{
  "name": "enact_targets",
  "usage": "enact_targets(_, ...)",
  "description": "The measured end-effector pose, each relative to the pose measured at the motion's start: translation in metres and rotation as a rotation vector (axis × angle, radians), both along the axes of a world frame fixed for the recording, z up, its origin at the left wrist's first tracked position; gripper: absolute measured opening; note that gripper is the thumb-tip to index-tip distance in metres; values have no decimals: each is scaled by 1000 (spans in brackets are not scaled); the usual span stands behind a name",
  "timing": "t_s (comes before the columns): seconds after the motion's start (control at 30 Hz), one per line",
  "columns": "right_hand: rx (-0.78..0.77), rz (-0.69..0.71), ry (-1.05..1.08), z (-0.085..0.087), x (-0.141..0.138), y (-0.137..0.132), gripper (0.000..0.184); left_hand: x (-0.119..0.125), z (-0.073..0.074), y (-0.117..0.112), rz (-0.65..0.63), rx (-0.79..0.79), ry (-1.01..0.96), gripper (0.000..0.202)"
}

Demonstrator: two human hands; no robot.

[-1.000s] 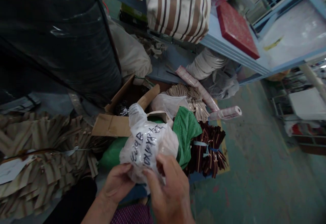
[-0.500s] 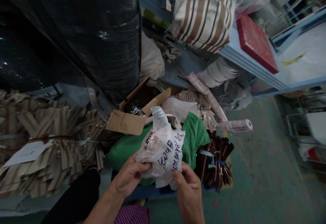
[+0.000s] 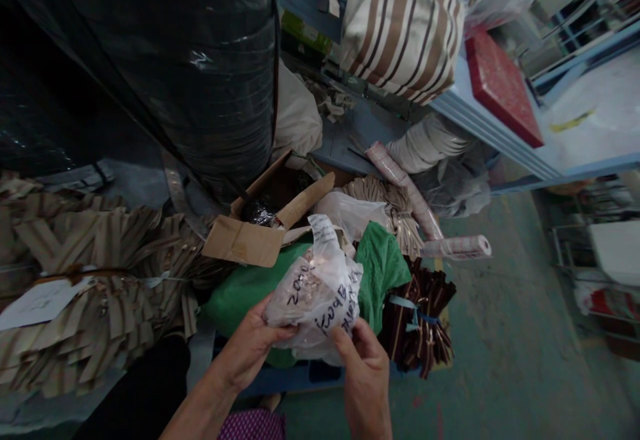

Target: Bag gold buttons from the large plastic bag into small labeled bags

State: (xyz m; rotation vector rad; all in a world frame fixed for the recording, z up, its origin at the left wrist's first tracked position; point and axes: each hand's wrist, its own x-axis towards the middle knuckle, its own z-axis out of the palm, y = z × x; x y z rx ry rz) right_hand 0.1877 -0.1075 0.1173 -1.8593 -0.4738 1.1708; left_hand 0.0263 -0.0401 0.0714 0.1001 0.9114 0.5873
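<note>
The person's left hand (image 3: 250,345) is cupping a handwritten plastic bag (image 3: 315,300) at lower centre of the frame, its grip clamped around the bag's side, while the right hand (image 3: 365,380) is pinching the lower edge in a closed grip, keeping the writing facing up, beside a green cloth (image 3: 381,277)

The left hand (image 3: 249,345) and right hand (image 3: 363,380) are turning the knotted, translucent plastic bag (image 3: 315,303), rolling its inked numbers into view.
</note>
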Motion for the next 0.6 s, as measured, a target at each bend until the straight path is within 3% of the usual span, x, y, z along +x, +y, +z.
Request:
enact_targets(0.17,-14,-10,108,0,3,9,40,0,-6,-3,-43,39,10,71)
enact_targets(0.37,171,-149,398,-10,5,7,38,12,-12,-2,-97,191,109,74)
enact_targets(0.43,233,-146,502,-13,10,8,43,12,-11,-1,-100,392,214,65)
enact_targets(0.53,282,-111,558,-20,16,13,56,8,-12,-2,-96,863,451,48)
enact_targets(0.6,250,-144,521,-33,17,17,58,8,-21,-8,-129,1181,633,59)
